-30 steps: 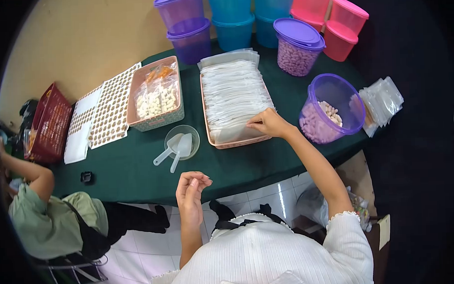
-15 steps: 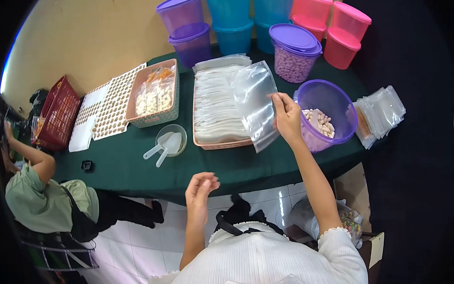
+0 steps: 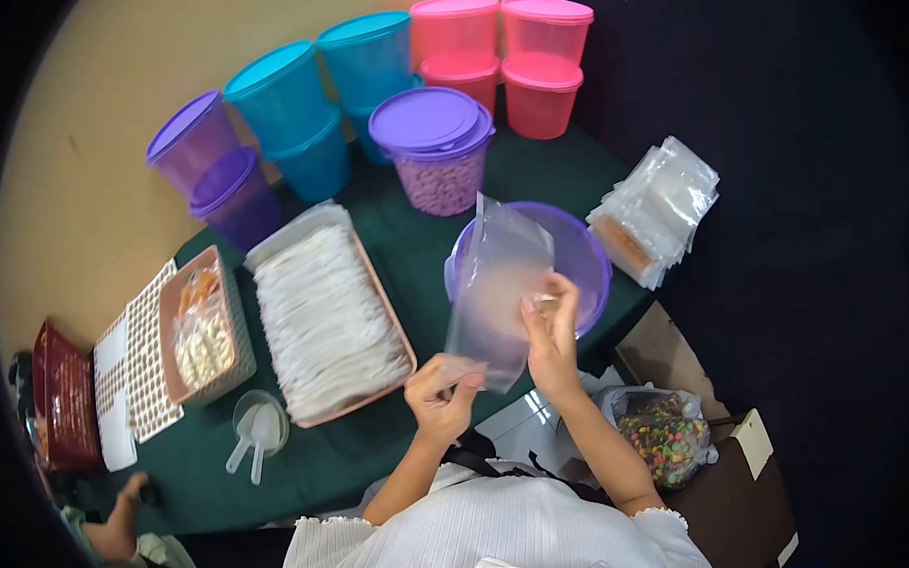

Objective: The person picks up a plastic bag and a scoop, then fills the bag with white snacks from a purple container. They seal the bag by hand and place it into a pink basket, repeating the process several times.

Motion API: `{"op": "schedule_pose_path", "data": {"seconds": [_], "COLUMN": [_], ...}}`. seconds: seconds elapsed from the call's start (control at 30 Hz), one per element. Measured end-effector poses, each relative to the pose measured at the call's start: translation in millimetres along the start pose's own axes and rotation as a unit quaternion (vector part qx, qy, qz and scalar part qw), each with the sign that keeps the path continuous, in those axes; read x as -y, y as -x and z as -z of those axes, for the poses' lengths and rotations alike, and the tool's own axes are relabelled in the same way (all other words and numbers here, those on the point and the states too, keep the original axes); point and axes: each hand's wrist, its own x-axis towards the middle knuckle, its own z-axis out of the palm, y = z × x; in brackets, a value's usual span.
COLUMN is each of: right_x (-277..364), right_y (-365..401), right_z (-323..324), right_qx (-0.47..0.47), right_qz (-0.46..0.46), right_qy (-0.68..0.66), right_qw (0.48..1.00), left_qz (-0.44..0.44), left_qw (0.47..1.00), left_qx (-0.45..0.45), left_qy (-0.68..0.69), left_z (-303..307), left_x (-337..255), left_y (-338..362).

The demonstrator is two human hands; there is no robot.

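You have the pink tray (image 3: pixel 358 398) of stacked clear bags on the green table (image 3: pixel 413 255) at your left. Your left hand (image 3: pixel 440 395) is closed, pinching the lower corner of a clear plastic bag (image 3: pixel 494 278) held upright above the table's near edge. Your right hand (image 3: pixel 552 341) grips the bag's right side, just in front of the open purple tub (image 3: pixel 589 259).
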Motion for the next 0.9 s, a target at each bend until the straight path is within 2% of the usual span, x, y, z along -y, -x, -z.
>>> {"op": "schedule_pose_path", "data": {"seconds": [0.03,0.1,0.13,0.17,0.23,0.3,0.4,0.47,0.57,0.63,0.7,0.77,0.83,0.87,0.9], "right_x": [2,15,25,43,56,46,28,25,13,7,5,8,12,11,8], "right_y": [-6,-15,-20,-24,-28,-32,-47,-61,-79,-91,-108,-117,-117,-117,-117], "right_z": [5,20,26,28,22,14,10,8,9,14,18,20,25,27,29], "right_qx": [-0.006,-0.032,0.024,0.126,0.343,0.381,0.465,0.546,0.612,0.655,0.679,0.698,0.659,0.638,0.655], "right_qz": [0.004,0.103,0.160,0.194,0.088,0.064,0.017,-0.022,0.006,-0.024,0.010,0.031,0.043,0.048,0.052], "right_qy": [0.004,0.134,0.190,0.196,0.125,0.120,0.078,0.033,0.007,-0.032,-0.024,-0.031,0.038,0.036,0.025], "right_qw": [1.000,0.985,0.968,0.953,0.927,0.915,0.882,0.837,0.791,0.754,0.734,0.715,0.750,0.768,0.753], "left_qz": [-0.015,-0.048,-0.030,-0.026,-0.065,-0.006,0.091,0.082,0.081,0.135,0.115,0.117,0.116,0.083,0.050], "left_qw": [1.000,0.998,0.998,0.998,0.993,0.990,0.978,0.980,0.986,0.983,0.990,0.986,0.982,0.979,0.974], "left_qx": [-0.017,-0.049,-0.054,-0.055,0.079,0.140,0.141,0.135,0.118,0.110,0.081,0.084,0.051,0.034,0.017], "left_qy": [-0.010,-0.009,-0.021,-0.021,-0.057,0.020,0.121,0.123,0.087,0.049,0.030,-0.082,-0.141,-0.181,-0.221], "left_z": [3,1,0,0,1,-6,-12,-14,-17,-25,-31,-40,-57,-62,-67], "left_x": [6,8,6,5,1,-7,-7,-1,-1,-15,-14,-15,-19,-18,-18], "left_y": [-9,-30,-36,-43,-55,-59,-53,-49,-44,-48,-45,-44,-48,-47,-46]}}
